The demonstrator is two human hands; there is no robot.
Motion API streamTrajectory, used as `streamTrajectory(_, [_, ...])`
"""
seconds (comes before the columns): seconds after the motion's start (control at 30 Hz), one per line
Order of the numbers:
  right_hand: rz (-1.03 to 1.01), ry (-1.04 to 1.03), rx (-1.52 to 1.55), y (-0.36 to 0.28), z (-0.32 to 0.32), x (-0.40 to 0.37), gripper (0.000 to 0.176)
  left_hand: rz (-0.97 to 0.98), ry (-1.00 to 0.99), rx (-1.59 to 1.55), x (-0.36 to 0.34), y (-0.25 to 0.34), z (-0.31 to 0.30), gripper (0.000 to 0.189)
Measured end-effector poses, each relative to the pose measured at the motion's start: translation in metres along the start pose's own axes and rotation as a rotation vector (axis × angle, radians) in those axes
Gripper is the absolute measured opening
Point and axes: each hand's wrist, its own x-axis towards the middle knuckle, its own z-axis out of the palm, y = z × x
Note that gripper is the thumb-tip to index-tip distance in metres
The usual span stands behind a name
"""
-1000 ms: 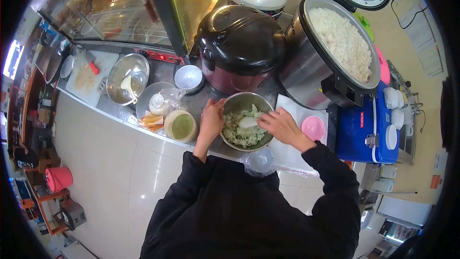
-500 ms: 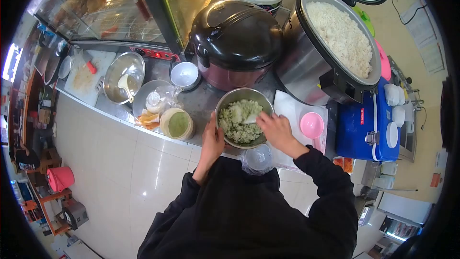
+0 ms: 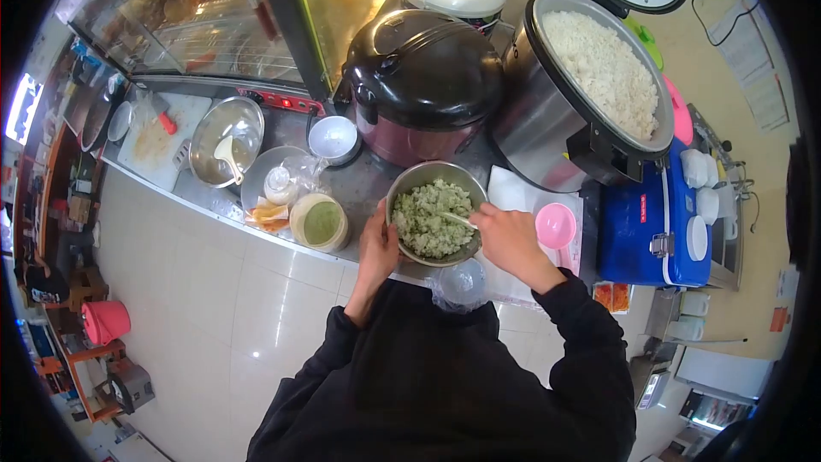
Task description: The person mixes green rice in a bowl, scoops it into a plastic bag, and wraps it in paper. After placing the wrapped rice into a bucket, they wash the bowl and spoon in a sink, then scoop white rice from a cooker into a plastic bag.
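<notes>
Here — shiny steel bowl [image 3: 432, 168], lumpy pale-green rice mix [image 3: 426, 221], spoon [image 3: 457, 220] in.

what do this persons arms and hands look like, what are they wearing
Long black sleeves, plain and unmarked, cover both arms to the wrists: left sleeve, right sleeve. The left hand and right hand are bare, with no gloves; no watch or ring can be made out.
</notes>
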Motion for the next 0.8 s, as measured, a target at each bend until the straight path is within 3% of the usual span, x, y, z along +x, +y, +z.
streamTrajectory(0.07, [0.044, 0.088, 0.066, -0.009, -0.019, 0.003, 0.023, 0.168, 0.054, 0.065, 0.004, -0.011, 0.005, 0.051])
streamTrajectory(0.17, [-0.052, 0.133, 0.004, -0.001, 0.058, 0.015, 0.021, -0.055, -0.009, -0.017, 0.004, 0.004, 0.003, 0.050])
streamTrajectory(0.27, [-0.011, 0.011, -0.033, 0.003, 0.022, 0.006, 0.023, 0.048, 0.013, 0.097, 0.007, 0.005, 0.000, 0.049])
streamTrajectory(0.37, [0.176, 0.096, -0.001, 0.000, -0.014, 0.005, 0.025, 0.113, 0.027, 0.076, 0.007, 0.004, -0.002, 0.047])
streamTrajectory(0.47, [0.096, 0.165, 0.036, 0.003, 0.057, 0.009, 0.026, 0.242, 0.094, 0.093, 0.011, -0.004, 0.001, 0.046])
streamTrajectory(0.57, [0.055, 0.151, -0.013, -0.032, 0.049, -0.002, 0.023, -0.001, 0.028, 0.039, 0.010, 0.008, -0.003, 0.043])
streamTrajectory(0.67, [-0.005, 0.161, -0.084, -0.049, 0.044, -0.021, 0.023, 0.091, 0.065, -0.022, 0.012, 0.009, -0.002, 0.040])
streamTrajectory(0.8, [-0.011, 0.189, 0.042, -0.044, 0.021, -0.031, 0.018, 0.018, 0.046, -0.021, 0.017, 0.005, -0.007, 0.035])
